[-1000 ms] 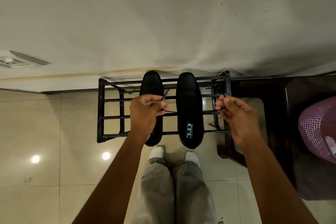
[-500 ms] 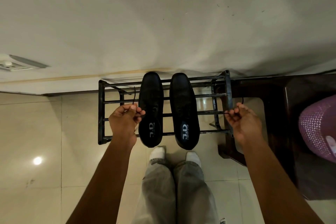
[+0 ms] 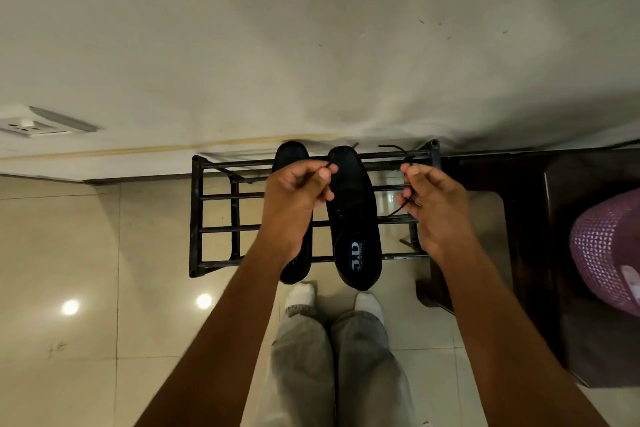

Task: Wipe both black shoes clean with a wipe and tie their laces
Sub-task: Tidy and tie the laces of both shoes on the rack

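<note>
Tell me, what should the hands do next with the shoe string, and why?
Probably bring the two lace ends together over the right shoe and cross them. The left hand pinches one end and the right hand pinches the other lace, held apart, and no bow shows on the shoe.

Hands on laces over two black shoes

Left hand (image 3: 294, 198) and right hand (image 3: 433, 204) each pinch a lace end (image 3: 398, 208); the shoes (image 3: 353, 215) lie on a rack (image 3: 214, 229), a purple basket (image 3: 606, 246) at 3 o'clock.
</note>
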